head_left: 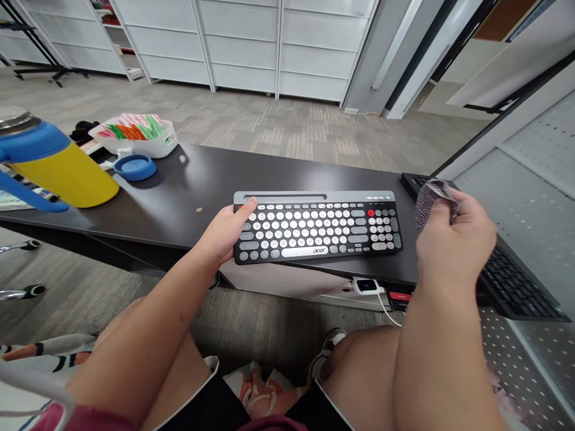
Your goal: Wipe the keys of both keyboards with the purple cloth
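A grey-and-black Acer keyboard [305,224] with round white keys lies at the front edge of the dark desk. My left hand [231,230] grips its left end, the thumb over the top left corner and the other fingers hidden beneath. Off to the right of the keyboard, my right hand [458,230] is raised and closed on a crumpled dark grey cloth [429,203]. Behind that hand, a long black keyboard [516,281] leans along the perforated side panel, partly covered by the hand and forearm.
On the desk [278,164] at left stand a yellow-and-blue tumbler [67,173], a blue lid [135,167] and a white basket [139,140] of colourful packets. Below the front edge sits a white charger with a watch [367,286], its cable hanging down. A perforated panel [530,161] borders the right side.
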`<state>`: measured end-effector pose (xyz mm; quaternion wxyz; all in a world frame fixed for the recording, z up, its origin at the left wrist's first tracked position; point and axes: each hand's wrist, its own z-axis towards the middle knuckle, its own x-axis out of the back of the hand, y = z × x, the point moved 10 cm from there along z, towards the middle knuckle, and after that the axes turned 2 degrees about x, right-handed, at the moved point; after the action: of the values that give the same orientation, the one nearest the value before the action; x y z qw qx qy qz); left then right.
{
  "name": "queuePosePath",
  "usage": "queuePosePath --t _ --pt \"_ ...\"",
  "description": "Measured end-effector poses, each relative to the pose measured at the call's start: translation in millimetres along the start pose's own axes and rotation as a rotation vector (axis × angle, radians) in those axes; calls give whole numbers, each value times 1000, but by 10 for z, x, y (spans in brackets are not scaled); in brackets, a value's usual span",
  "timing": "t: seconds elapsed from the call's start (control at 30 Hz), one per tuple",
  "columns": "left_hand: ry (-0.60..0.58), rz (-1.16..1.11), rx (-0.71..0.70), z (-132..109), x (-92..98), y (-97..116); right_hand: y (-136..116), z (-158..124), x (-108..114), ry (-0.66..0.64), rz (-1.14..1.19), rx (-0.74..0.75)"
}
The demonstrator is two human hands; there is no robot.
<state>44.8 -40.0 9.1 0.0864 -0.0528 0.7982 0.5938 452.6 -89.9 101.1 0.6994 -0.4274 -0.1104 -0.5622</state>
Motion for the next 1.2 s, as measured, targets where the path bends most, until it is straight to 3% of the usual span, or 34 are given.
queuePosePath --t 0.07,0.23,0.33,0.6,0.73,0.83,0.9,0.97,1.07,1.13,1.2 --pt "3 8 -4 0 1 8 -116 -51 29 59 -68 -42" --pt "7 17 -15 -4 -2 22 -697 -248 -483 -224 -55 102" --pt "9 13 -6 -6 -3 11 -987 -420 -657 -298 -40 200" --pt "24 14 -9 7 24 3 -1654 -919 -800 -337 130 484" --pt "13 7 -24 11 12 17 -1888 -1080 -800 -420 258 525" --pt "-4 -3 -26 7 -12 26 -1980 -1099 -756 -573 440 505" --pt "5 5 -24 4 -6 28 -1920 -1019 -716 -694 571 434" --pt "21 15 -16 3 8 22 -1654 -788 -633 -679 618 282" --pt "31 18 -6 -1 19 11 -938 -291 -261 -281 541 43" --pt "23 12 -5 -3 12 8 -507 -93 44 -1 411 -21" --pt "14 5 -3 -5 3 5 -207 -4 244 166 182 -54"
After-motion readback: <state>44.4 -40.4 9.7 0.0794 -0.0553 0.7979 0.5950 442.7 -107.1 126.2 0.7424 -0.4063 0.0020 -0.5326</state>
